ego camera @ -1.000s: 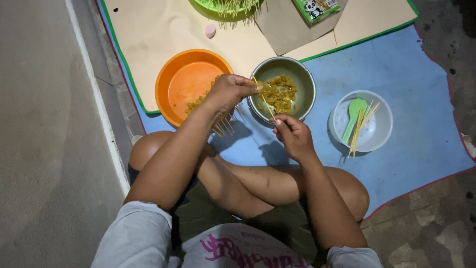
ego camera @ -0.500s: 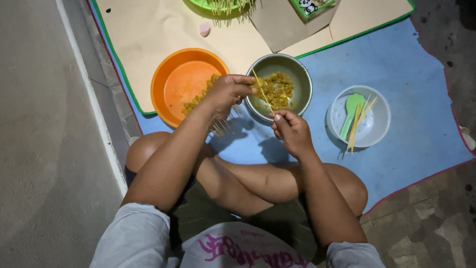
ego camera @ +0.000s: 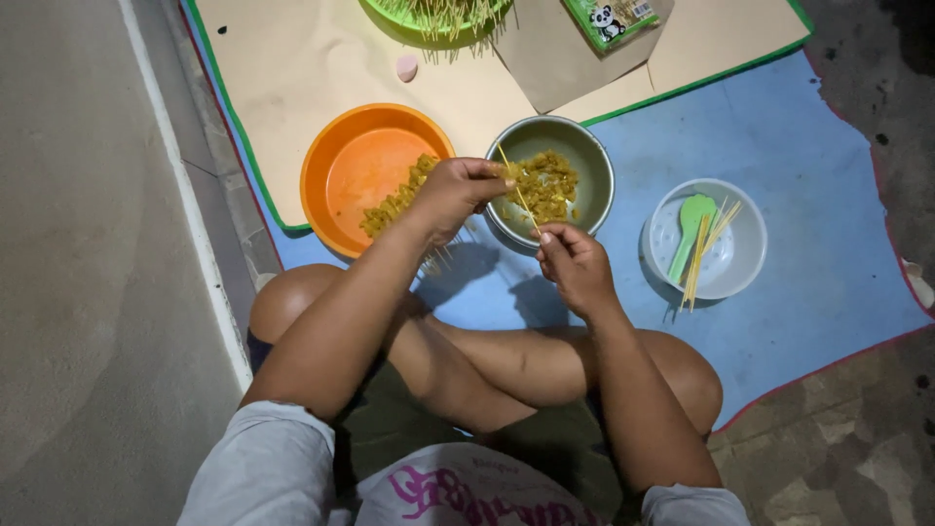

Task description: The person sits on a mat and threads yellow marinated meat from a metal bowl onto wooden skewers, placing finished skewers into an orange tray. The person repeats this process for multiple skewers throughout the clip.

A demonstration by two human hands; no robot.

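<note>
I sit cross-legged on a blue mat (ego camera: 808, 175). My right hand (ego camera: 575, 265) pinches the lower end of a thin bamboo skewer (ego camera: 516, 190) that slants up over a grey-green bowl (ego camera: 592, 166) of yellow marinated pieces (ego camera: 545, 183). My left hand (ego camera: 458, 190) is at the bowl's left rim, fingers closed on a yellow piece at the skewer's upper part. A bundle of spare skewers seems to hang below the left hand. An orange bowl (ego camera: 360, 175) to the left holds some yellow pieces (ego camera: 397, 200) along its right side.
A white bowl (ego camera: 740, 253) at the right holds a green spoon (ego camera: 690, 229) and several skewers (ego camera: 706, 248). Tan paper (ego camera: 292, 68) with a green bowl (ego camera: 438, 15) of skewers and a green packet (ego camera: 609, 19) lies farther back. Concrete floor (ego camera: 88, 292) is at the left.
My left hand has shifted slightly right toward the grey-green bowl, and the skewer now stands between both hands over the bowl. The camera has shifted slightly.
</note>
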